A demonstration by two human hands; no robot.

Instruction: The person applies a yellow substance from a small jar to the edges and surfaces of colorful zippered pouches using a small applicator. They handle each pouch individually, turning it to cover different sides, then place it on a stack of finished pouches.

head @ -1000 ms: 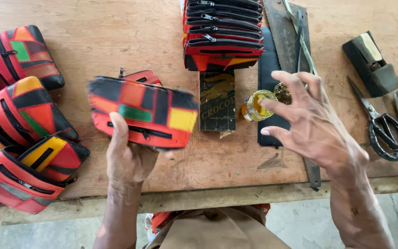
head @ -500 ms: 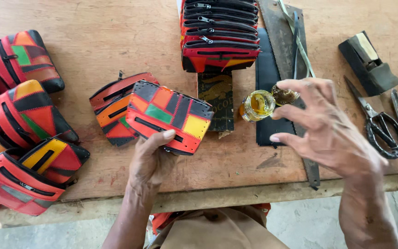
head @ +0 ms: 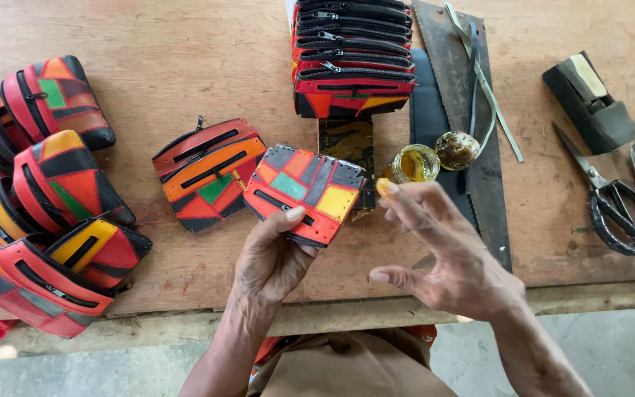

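Wooden workbench [head: 185, 44], worn. Far centre: stack of zipped patchwork pouches [head: 353, 55], apparently finished. Left: heap of similar pouches [head: 45, 198], stage unclear. Right of centre: dark cutting mat [head: 453, 110] with straps. Near centre: patchwork pouch [head: 304, 192], clamped at near edge between thumb and fingers of left hand [head: 273, 257]; second pouch [head: 207, 175] flat just left. Right hand [head: 450, 257], fingers spread, empty, yellow glue on index fingertip [head: 385, 188]; gluing judged under way. Far right: scissors [head: 615, 202]. Just beyond fingertip: open glue jar [head: 414, 163], lid [head: 457, 149] beside.
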